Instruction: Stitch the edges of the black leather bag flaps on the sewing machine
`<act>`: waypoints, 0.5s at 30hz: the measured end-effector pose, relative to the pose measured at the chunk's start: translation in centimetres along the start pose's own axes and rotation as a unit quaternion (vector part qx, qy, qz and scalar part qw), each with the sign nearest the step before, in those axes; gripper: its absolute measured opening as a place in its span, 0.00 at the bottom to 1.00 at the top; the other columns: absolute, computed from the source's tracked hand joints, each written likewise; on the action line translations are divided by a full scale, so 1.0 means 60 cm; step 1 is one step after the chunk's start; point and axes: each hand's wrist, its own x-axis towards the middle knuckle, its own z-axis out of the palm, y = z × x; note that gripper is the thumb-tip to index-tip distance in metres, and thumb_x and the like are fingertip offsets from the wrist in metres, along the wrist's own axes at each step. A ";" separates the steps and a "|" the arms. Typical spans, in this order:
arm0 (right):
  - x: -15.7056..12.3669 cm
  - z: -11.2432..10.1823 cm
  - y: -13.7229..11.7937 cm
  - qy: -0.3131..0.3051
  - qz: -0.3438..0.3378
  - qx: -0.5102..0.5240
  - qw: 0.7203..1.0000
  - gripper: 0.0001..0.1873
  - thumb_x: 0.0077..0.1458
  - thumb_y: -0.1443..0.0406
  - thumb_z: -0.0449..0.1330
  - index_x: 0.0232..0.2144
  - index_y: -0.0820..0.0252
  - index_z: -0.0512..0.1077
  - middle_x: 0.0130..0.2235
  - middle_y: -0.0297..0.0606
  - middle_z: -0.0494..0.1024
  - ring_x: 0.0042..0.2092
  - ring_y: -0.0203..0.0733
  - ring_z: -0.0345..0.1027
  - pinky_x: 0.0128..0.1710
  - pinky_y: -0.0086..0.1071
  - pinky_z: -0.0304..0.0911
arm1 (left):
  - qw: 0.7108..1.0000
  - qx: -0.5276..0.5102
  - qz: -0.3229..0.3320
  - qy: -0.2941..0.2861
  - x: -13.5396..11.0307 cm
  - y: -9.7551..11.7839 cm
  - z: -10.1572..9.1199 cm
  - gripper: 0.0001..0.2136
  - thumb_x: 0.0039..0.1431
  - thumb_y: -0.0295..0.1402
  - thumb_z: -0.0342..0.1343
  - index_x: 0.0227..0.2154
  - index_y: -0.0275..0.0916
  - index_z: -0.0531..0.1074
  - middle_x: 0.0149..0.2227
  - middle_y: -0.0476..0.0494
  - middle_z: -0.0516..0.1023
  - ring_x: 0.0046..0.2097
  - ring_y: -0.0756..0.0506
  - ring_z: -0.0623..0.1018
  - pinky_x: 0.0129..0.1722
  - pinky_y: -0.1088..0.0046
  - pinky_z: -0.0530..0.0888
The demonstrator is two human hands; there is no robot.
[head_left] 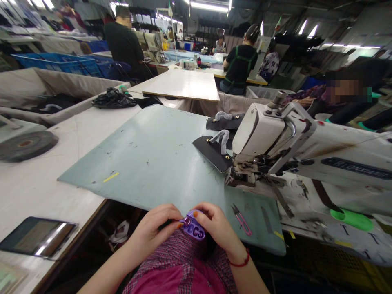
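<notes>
Right hand [211, 220] held 1 purple item [197, 231] over the checked garment [188, 249]; left hand [162, 222] pinched its left end. Step judged: 2-handed handling at that end; next move called for steady grips

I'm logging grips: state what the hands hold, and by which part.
A purple, glossy, rounded object, material unclear: the right hand grips its upper right edge; the left hand pinches at its left end.

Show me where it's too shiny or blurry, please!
Head view: white glare streaks cross the dark screen, and the ceiling lamp glows plain white; head view: the far-back people look soft; head view: blocky squares cover part of the person at right.
</notes>
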 end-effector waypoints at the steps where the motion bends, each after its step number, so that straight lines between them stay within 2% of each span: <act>1: 0.000 0.001 0.000 0.001 0.003 0.004 1.000 0.11 0.58 0.61 0.57 0.36 0.63 0.76 0.34 0.36 0.77 0.36 0.38 0.69 0.34 0.27 0.62 | 1.000 -0.001 0.000 0.001 0.000 0.000 0.000 0.05 0.62 0.26 0.53 0.37 0.40 0.72 0.32 0.48 0.77 0.35 0.52 0.77 0.37 0.77 0.73; 11: -0.003 0.002 0.003 0.014 0.020 0.025 0.999 0.13 0.58 0.59 0.59 0.36 0.64 0.75 0.33 0.37 0.77 0.34 0.38 0.69 0.33 0.27 0.62 | 1.000 0.003 0.002 0.015 -0.007 -0.003 0.006 0.05 0.61 0.24 0.53 0.37 0.39 0.72 0.32 0.47 0.77 0.35 0.51 0.76 0.37 0.76 0.73; 15: -0.005 0.003 0.011 0.010 0.022 0.036 0.999 0.13 0.58 0.59 0.59 0.36 0.64 0.75 0.33 0.37 0.76 0.34 0.37 0.69 0.32 0.26 0.62 | 0.999 0.008 -0.002 0.049 -0.001 -0.003 0.010 0.05 0.61 0.23 0.51 0.34 0.38 0.70 0.31 0.47 0.76 0.34 0.51 0.75 0.36 0.76 0.73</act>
